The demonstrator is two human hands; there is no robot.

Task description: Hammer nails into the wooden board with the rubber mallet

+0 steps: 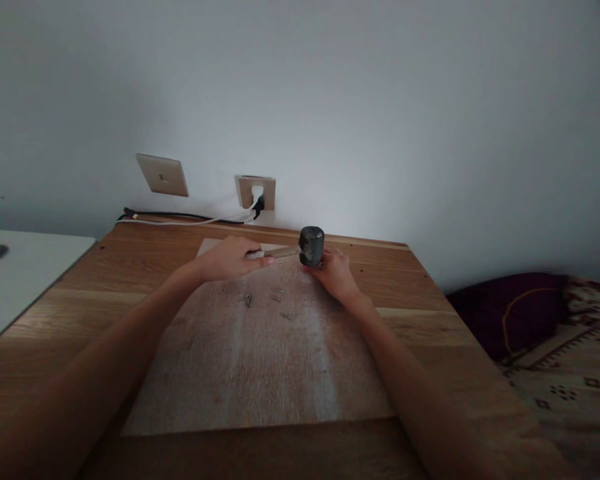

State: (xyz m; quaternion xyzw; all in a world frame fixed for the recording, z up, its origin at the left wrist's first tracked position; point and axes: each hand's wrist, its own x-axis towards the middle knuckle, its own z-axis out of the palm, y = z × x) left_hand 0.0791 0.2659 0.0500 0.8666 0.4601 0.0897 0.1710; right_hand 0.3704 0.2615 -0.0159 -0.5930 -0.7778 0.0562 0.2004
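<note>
One mallet (312, 245), with a dark, scuffed, barrel-shaped head and a slim pale handle, is at the far part of a thin, pale-streaked wooden board (240, 373). The person's left hand (230, 258) has its fingers closed around the handle. The right hand (336, 270) is close by the head, which partly hides its fingers; whether they grip anything cannot be told. Small metal fasteners (249, 301) lie nearby.
</note>
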